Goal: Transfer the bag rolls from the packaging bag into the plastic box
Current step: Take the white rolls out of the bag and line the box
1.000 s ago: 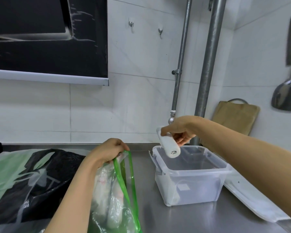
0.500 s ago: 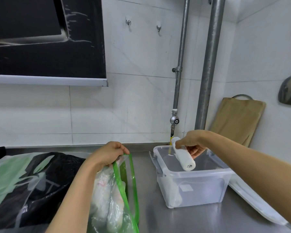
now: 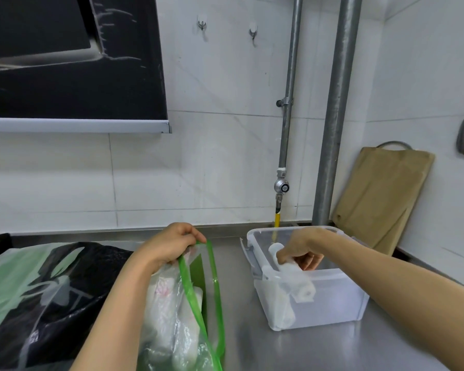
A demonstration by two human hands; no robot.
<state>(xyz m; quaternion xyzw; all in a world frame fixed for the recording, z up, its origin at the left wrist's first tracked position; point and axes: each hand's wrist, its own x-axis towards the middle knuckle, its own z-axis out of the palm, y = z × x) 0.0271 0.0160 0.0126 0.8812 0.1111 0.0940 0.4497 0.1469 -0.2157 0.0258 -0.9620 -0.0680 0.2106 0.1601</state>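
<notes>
One second ago the right hand (image 3: 299, 250) held the bag roll (image 3: 300, 283) in the air above the plastic box (image 3: 340, 298). Now this hand has gone down below the rim, and the roll, tilted with its lower end toward the person, is already inside the box. The fingers are curled around the upper part of the roll, so it is not yet released. I cannot tell if its lower end touches the bottom, because the cloudy wall blurs it.

The left hand (image 3: 172, 245) has not moved. It pinches the green rim (image 3: 214, 277) of the packaging bag (image 3: 182, 325) and keeps the mouth of the bag lifted and open, just below this hand. The two hands are well apart, each one busy with its own thing, with bare steel counter (image 3: 241, 330) between them.

For the task this means, in my judgement, that one transfer is almost finished and only the letting go remains. More white rolls (image 3: 158, 298) are visible inside the bag under the left hand, so the work is far from its end, and the open mouth is ready for the right hand to come back
</notes>
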